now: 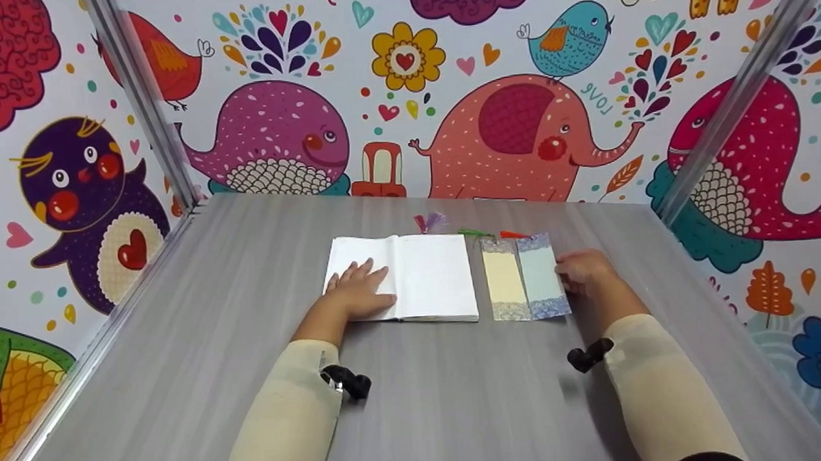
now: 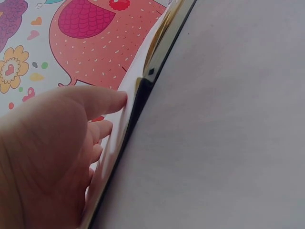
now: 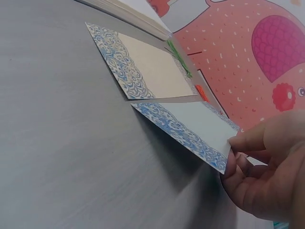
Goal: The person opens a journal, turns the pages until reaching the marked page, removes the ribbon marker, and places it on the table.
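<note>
An open book (image 1: 435,275) with blank white pages lies on the table. My left hand (image 1: 358,291) rests with spread fingers on its left page; the left wrist view shows the thumb near the book's lower edge. To the right of the book are two bookmarks with blue patterned ends. The cream bookmark (image 1: 505,280) lies flat beside the book. My right hand (image 1: 588,273) pinches the right edge of the pale blue bookmark (image 3: 200,124) between thumb and fingers. That edge is raised off the table, while its left side stays low next to the cream one.
A pink and purple tassel (image 1: 430,222) sticks out behind the book. Green (image 1: 475,232) and red (image 1: 514,235) tassels lie at the bookmarks' far ends. The grey table (image 1: 449,399) meets cartoon-printed walls (image 1: 439,115) at the back and sides, with metal posts (image 1: 142,104) at the corners.
</note>
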A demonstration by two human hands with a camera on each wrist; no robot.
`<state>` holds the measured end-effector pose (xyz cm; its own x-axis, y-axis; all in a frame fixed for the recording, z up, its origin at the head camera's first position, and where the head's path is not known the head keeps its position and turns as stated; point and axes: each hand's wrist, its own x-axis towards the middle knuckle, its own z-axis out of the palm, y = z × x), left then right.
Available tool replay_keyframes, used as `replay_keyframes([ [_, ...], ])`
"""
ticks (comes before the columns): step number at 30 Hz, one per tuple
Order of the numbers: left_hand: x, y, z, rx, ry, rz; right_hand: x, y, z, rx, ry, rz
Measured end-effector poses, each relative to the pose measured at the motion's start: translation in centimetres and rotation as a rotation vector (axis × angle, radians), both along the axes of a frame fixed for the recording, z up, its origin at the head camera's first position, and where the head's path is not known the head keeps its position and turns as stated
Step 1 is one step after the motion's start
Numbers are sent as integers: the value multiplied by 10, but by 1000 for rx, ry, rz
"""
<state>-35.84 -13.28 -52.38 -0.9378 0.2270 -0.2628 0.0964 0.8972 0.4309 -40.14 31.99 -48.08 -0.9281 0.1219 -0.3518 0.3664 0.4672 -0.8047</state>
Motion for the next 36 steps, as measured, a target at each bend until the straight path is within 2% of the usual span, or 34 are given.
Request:
replay_keyframes([
  [9,-1,0,-1,13,-9,-2,-1,-8,-8,87,40,-12],
  [17,2,1,3,17,-9,-5,0,-14,-6,195,37,2],
  [27,-2,0,-1,-3,-3,-10,3,-23,1,181,-24,-42],
  [36,-3,-1,-2,-4,-9,-10,14,-55,4,177,83,22],
])
